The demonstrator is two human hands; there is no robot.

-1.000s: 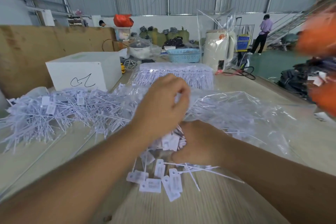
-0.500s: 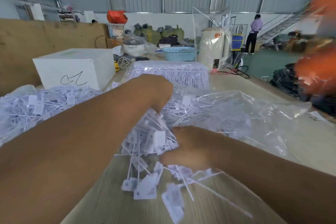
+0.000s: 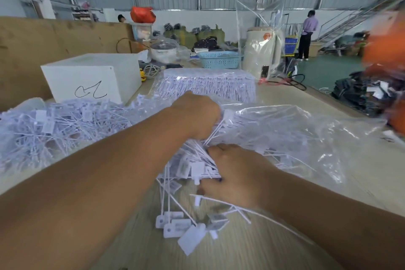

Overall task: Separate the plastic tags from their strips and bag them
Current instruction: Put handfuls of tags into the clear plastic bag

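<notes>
A bundle of white plastic tags [image 3: 192, 169] with long thin tails lies between my hands at the mouth of a clear plastic bag [image 3: 285, 133]. My left hand [image 3: 197, 116] is closed on the tails of the bundle at the bag's opening. My right hand [image 3: 236, 177] grips the bundle from the right, fingers curled around the tag heads. Several loose tags [image 3: 182, 228] hang and lie below my hands on the table. A big heap of loose tags [image 3: 54, 129] covers the table at left.
A wrapped pack of tag strips [image 3: 208, 87] lies behind the bag. A white box [image 3: 92, 76] stands at back left, a blue basket [image 3: 219, 59] and a bagged kettle [image 3: 263, 55] further back. A person [image 3: 308, 35] stands far right. Wooden table [image 3: 252, 247].
My left hand has pushed forward and right, from above the bundle into the bag's mouth. My right hand stays on the bundle. The view has shifted slightly.
</notes>
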